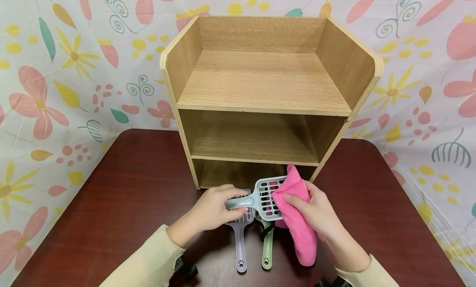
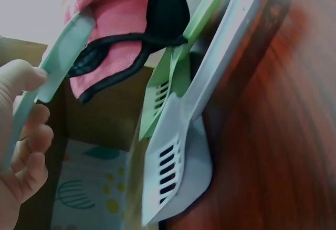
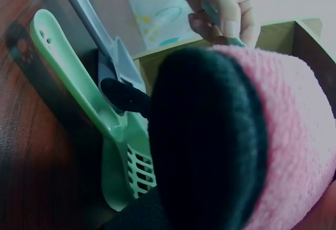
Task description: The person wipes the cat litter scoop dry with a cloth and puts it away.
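My left hand [image 1: 213, 210] grips the handle of a pale blue-grey slotted litter scoop [image 1: 265, 201], which is raised over the table with its head toward the right. A pink cloth [image 1: 300, 221] with black trim is held by my right hand [image 1: 320, 208], the thumb on top, and it wraps over the far end of the scoop's head. Below them a purple-grey litter scoop [image 1: 241, 245] and a green litter scoop [image 1: 267, 250] lie with their handles toward me. In the right wrist view the cloth's black part hides most of my right hand.
A wooden shelf unit [image 1: 260, 80] with three levels stands at the back of the dark red-brown table [image 1: 122, 204], right behind the scoops. Behind it hangs a flower-patterned sheet [image 1: 89, 72]. Small black devices [image 1: 186, 268] sit at the wrists.
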Demonstrator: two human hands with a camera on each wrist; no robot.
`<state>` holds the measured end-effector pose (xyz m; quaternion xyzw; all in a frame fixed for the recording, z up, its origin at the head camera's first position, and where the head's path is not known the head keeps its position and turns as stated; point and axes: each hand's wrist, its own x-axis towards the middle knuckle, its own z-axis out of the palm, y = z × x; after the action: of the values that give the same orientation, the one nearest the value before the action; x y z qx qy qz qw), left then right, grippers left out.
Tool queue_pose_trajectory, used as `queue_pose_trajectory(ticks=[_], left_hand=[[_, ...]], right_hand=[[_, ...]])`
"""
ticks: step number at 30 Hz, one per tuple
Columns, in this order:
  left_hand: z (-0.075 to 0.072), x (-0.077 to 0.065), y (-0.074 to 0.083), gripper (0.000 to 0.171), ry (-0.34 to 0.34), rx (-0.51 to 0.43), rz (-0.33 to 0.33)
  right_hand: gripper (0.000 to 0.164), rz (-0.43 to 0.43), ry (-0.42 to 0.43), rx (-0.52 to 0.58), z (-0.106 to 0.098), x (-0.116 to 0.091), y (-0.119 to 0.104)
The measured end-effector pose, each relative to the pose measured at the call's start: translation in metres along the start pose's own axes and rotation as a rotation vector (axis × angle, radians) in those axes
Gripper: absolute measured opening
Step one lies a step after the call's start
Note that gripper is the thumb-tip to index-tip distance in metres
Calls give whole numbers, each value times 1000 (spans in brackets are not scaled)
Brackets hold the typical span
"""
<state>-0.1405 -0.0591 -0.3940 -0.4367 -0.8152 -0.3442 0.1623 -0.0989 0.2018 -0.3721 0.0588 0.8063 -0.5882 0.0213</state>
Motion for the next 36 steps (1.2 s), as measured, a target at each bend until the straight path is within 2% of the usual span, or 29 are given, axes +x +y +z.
queue_pose_trajectory(ticks=[4, 8, 12, 18, 23, 28, 36], left_hand=[[-3, -1, 0, 26, -23, 153, 63], [-4, -3, -1, 24, -21, 224, 140], [-5, -6, -3, 22, 8, 245, 194], [-10, -10, -6, 21, 8, 221, 226], [-15, -11, -7, 20, -1, 177, 249], [-20, -7, -7, 21, -27, 129, 250], [-27, 0, -5, 21, -93, 73, 235]], right_hand=[[46, 11, 15, 1, 0, 1, 1], [46, 6, 20, -9, -2, 1, -1], [45, -1, 27, -33, -5, 1, -4], [43, -16, 52, -58, -11, -1, -7], [36, -152, 18, -141, -17, 1, -7], [34, -325, -75, -264, -24, 12, -8], [36, -497, -246, -399, -32, 24, -13]])
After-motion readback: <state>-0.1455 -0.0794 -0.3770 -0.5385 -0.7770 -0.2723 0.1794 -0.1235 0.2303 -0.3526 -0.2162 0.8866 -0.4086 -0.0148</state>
